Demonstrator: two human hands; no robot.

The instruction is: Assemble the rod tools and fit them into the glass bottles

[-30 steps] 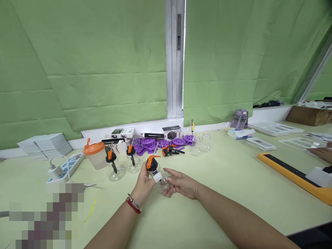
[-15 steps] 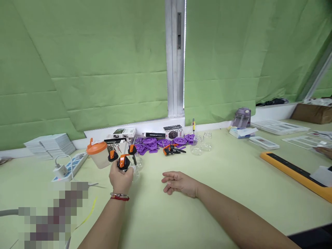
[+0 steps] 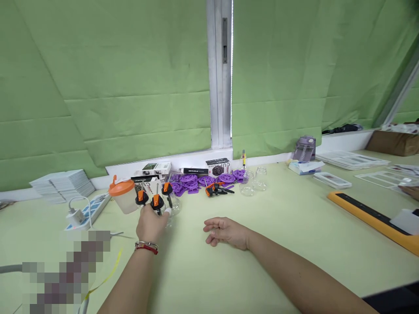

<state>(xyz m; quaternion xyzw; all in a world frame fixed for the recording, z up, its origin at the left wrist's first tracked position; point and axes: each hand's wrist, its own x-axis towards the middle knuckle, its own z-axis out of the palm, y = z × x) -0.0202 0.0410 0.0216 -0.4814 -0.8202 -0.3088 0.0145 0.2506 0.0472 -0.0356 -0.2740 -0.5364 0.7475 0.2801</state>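
Note:
My left hand point(image 3: 152, 224) is closed around a small clear bottle with a black-and-orange lid point(image 3: 157, 201); the hand covers most of its body. Two more bottles with the same lids, one on the left point(image 3: 142, 197) and one behind on the right point(image 3: 167, 189), stand close by. My right hand point(image 3: 225, 232) rests on the table, palm inward, fingers loosely apart and holding nothing. Beyond it lie loose black-and-orange lids point(image 3: 216, 189). Clear lidless bottles point(image 3: 261, 179) stand to their right, and purple plastic wheel-like parts point(image 3: 190, 181) are heaped behind.
A clear cup with an orange lid point(image 3: 121, 188) and a power strip point(image 3: 94, 207) are on the left. Small boxes point(image 3: 218, 166) line the wall. An orange-and-black paper cutter point(image 3: 373, 220) lies right, near another person's hand point(image 3: 410, 191).
My left hand has shifted slightly down and left with its bottle. That bottle's lid now shows a straw standing upright. My right hand has hardly moved.

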